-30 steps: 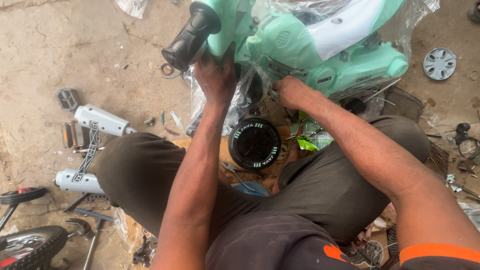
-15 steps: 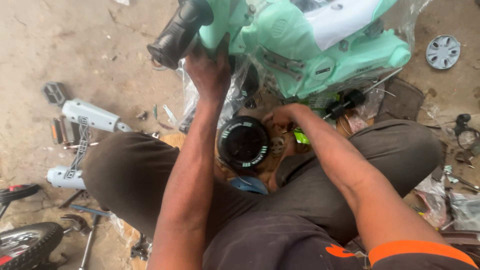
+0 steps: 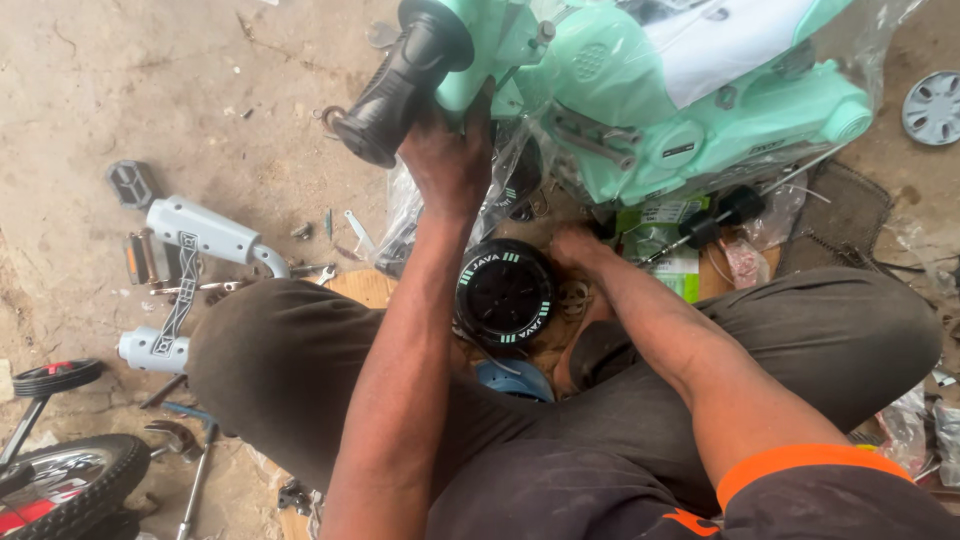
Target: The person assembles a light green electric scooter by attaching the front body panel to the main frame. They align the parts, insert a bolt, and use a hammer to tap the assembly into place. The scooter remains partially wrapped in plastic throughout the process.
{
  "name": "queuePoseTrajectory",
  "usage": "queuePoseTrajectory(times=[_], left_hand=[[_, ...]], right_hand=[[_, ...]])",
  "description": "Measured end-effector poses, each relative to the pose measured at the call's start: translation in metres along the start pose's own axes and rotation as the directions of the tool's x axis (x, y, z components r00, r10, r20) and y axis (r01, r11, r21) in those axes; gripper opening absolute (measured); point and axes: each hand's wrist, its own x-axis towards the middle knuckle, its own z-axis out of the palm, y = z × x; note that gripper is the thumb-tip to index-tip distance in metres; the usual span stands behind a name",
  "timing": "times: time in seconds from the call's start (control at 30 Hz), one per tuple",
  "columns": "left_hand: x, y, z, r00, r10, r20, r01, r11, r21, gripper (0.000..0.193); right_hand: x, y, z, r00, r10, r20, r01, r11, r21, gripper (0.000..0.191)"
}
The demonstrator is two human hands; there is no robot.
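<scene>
**Hands at a mint-green toy scooter on a workshop floor**

At the lower left of the frame lies a small bicycle wheel (image 3: 70, 480) with a black tyre. Above it, at mid left, a pale grey frame piece (image 3: 200, 232) rests on the dirt floor (image 3: 150, 90), with a black pedal (image 3: 130, 183) just beside it towards the upper left.

Near the top centre, the left hand (image 3: 450, 160) presses against the underside of the scooter's steering column, just beside the black handlebar grip (image 3: 400, 85); its fingers are curled against the green plastic, though how tightly they close I cannot tell. The mint-green toy scooter (image 3: 680, 110), partly wrapped in clear plastic, fills the upper centre and upper right.

At the centre, a black wheel (image 3: 505, 293) with green marks sits between the person's knees. Just to its right, the right hand (image 3: 580, 250) reaches down under the scooter body; its fingers are hidden, so their state cannot be told.

At the upper right edge lies a grey wheel cover (image 3: 932, 107).
</scene>
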Motion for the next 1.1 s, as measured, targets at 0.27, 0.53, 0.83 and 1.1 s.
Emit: queuePoseTrajectory(times=[0.27,0.53,0.83,1.1], left_hand=[[0.002,0.0,0.001,1.0,0.026,-0.015,-0.025,0.999,0.03,0.039],[-0.003,-0.008,0.005,0.999,-0.014,0.029,0.015,1.0,-0.026,0.04],[0.005,0.013,-0.006,0.997,0.073,0.026,-0.073,0.997,0.003,0.039],[0.002,0.019,-0.01,0.996,0.06,0.071,-0.06,0.998,-0.003,0.032]], right_hand=[[0.019,0.011,-0.021,1.0,0.018,0.01,-0.018,1.0,-0.012,0.026],[-0.034,-0.019,-0.092,0.983,-0.105,0.154,0.156,0.912,-0.38,0.026],[-0.164,-0.055,-0.259,0.672,-0.414,-0.614,0.591,0.8,0.107,0.018],[-0.148,-0.071,-0.256,0.616,-0.351,-0.706,0.666,0.71,0.229,0.032]])
